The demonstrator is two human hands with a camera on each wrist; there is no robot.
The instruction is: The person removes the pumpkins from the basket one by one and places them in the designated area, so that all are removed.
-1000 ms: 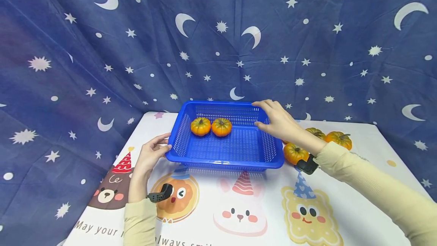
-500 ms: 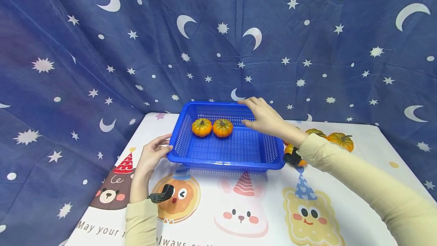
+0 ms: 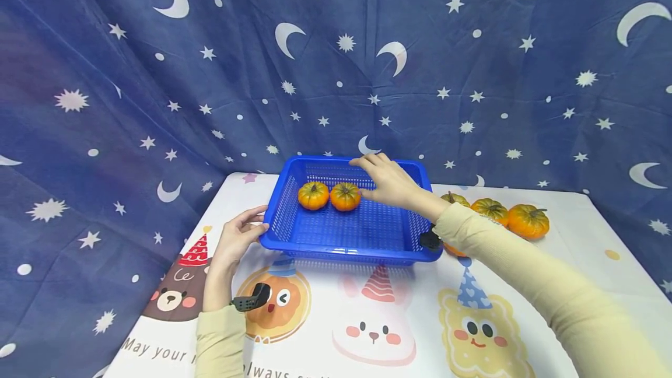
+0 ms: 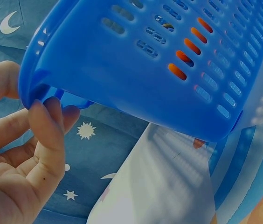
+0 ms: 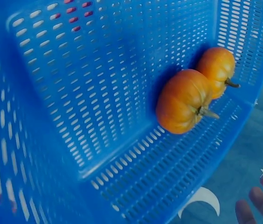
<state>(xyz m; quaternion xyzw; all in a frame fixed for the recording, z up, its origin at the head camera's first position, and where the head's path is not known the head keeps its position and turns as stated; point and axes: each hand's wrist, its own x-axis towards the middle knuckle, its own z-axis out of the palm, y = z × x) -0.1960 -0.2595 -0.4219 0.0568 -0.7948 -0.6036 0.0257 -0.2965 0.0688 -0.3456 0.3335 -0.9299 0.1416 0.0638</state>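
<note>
A blue plastic basket (image 3: 343, 252) with slotted walls stands on the table. Two small orange pumpkins sit side by side at its back left, the left pumpkin (image 3: 313, 196) and the right pumpkin (image 3: 345, 197). My left hand (image 3: 235, 241) holds the basket's left rim; the left wrist view shows its fingers (image 4: 47, 123) curled at the rim. Over the basket's back part, my right hand (image 3: 385, 179) reaches toward the right pumpkin with its fingers spread apart. Fingertips (image 5: 262, 205) appear at the edge of the right wrist view, apart from both pumpkins (image 5: 183, 102).
More pumpkins lie on the table to the right of the basket, among them one pumpkin (image 3: 527, 221) at the far end; my right forearm partly covers the nearest. A white cloth (image 3: 294, 360) with cartoon prints covers the table. A blue star-patterned curtain (image 3: 336, 74) hangs behind.
My right hand has moved left across the basket, from near its right rim to beside the right pumpkin. The left hand stays at the rim, and both pumpkins in the basket keep their places.
</note>
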